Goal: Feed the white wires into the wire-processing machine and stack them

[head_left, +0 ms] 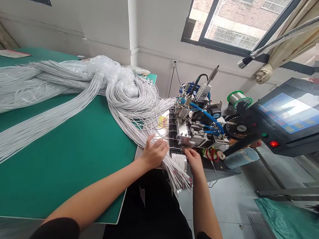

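Observation:
A thick bundle of thin white cables (127,126) runs over the table edge, its loose ends hanging at the front, some with reddish tips. My left hand (155,152) rests over the bundle with fingers curled round a single white cable (175,148). At the front of a bench machine (185,131) with blue air hoses, my right hand (194,160) pinches near the end of that same cable; its tip is hidden by my fingers. Several other cables lie across the machine's black track (172,125). A white roll (180,161) sits just below the track.
The green table (74,158) carries more cables and clear plastic wrapping (111,70). Right of the machine are a wire spool (239,98), a small black fan (238,126), red-handled scissors (213,154), a plastic bottle (241,158) and a screen panel (293,116).

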The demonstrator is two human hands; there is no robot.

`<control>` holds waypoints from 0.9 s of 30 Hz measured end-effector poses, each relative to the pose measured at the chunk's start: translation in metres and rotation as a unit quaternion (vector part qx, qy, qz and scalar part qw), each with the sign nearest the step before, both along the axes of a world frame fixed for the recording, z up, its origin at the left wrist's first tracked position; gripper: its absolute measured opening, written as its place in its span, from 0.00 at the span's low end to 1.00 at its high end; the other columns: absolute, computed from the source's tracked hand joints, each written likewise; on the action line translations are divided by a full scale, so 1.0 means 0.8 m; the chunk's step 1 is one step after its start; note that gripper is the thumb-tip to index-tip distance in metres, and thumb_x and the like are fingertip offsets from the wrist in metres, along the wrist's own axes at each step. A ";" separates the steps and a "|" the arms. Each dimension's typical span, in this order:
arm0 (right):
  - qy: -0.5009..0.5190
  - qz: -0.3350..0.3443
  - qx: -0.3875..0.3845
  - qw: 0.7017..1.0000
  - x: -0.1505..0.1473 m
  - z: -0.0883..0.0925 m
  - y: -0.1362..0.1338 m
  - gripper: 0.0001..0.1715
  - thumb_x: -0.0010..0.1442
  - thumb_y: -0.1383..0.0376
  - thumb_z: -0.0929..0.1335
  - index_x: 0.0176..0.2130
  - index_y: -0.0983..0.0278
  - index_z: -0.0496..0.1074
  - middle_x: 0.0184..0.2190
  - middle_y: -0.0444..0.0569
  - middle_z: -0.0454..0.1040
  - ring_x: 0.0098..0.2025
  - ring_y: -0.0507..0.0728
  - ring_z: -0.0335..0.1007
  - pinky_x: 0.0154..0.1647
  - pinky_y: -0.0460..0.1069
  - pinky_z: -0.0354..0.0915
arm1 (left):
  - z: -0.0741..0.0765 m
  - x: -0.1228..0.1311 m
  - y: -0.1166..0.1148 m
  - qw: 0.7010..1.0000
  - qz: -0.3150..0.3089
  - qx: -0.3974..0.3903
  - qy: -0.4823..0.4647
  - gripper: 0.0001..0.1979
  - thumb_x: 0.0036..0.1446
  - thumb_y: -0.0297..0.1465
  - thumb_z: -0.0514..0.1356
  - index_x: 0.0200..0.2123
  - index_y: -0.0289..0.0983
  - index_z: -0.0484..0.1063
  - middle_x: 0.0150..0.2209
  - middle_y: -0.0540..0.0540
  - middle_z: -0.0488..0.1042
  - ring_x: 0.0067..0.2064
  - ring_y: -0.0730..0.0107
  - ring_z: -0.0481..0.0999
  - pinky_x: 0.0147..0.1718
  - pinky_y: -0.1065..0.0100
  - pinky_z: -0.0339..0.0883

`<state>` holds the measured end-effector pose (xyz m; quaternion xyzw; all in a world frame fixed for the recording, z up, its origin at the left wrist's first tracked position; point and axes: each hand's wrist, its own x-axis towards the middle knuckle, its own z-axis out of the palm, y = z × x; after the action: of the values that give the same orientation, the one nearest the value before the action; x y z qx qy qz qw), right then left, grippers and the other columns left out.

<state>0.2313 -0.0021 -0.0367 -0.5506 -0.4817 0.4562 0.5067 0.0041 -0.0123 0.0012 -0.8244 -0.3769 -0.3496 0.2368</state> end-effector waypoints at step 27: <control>-0.315 0.237 0.121 0.911 0.006 0.093 -0.082 0.12 0.60 0.57 0.67 0.30 0.60 0.75 0.27 0.47 0.71 0.26 0.53 0.61 0.26 0.47 0.56 | 0.001 -0.002 0.004 0.998 -0.035 -0.055 -0.005 0.08 0.56 0.25 0.55 0.36 0.38 0.74 0.43 0.44 0.76 0.47 0.59 0.71 0.58 0.45 0.45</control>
<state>0.2359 -0.0678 0.0374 -0.4701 -0.7840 0.3041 0.2680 0.0023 -0.0094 0.0017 -0.8471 -0.3675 -0.3407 0.1770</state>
